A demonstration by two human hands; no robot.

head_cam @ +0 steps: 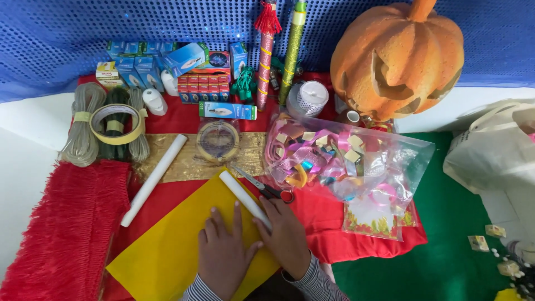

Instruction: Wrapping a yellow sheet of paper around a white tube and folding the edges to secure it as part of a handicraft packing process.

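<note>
From the head camera, my left hand (223,253) lies flat, fingers spread, on the yellow sheet (167,251); it grips nothing, and I judge it is pinning the paper so it cannot slide on the red cloth (356,234). My right hand (285,234) rests beside it, touching it at the thumb, with the fingers curled loosely over the near end of a short white tube (241,192) that lies along the sheet's upper right edge. That is a light hold, more a press than a clasp, which probably keeps the tube from rolling off the edge.

Just past the tube lie scissors (262,187) with a red handle, touching my right fingertips or very near them; I cannot tell which. A longer white tube (153,178) lies apart to the left, crossing a gold strip (184,161). A clear bag of ribbons (345,161) sits to the right, below an orange pumpkin (398,56).

My wrists and striped sleeves are cut off by the bottom edge, as is the sheet's near corner. The tube's end under my fingers is hidden, and the bag's contents are a jumble I cannot sort out.
</note>
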